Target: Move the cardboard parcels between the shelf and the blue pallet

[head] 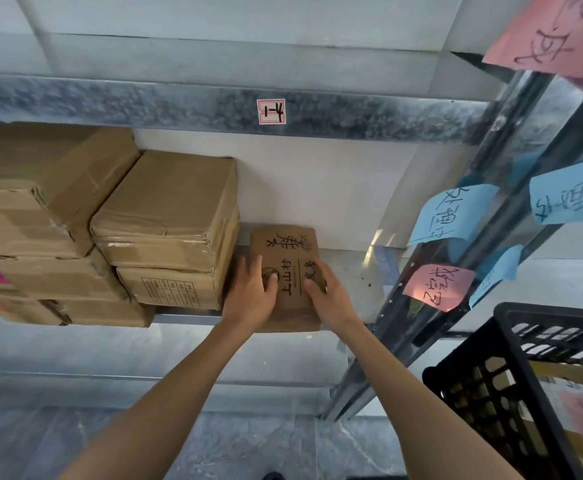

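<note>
Lengthwise into the shelf (345, 271), flat printed parcel (285, 251), left hand (252, 294) and right hand (328, 296) gripping its sides.

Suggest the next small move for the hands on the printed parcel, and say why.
Probably ease the small brown printed cardboard parcel further onto the grey metal shelf: its near end overhangs the shelf's front edge, and the left hand and right hand hold its sides. One frame cannot show whether it is arriving or leaving.
</note>
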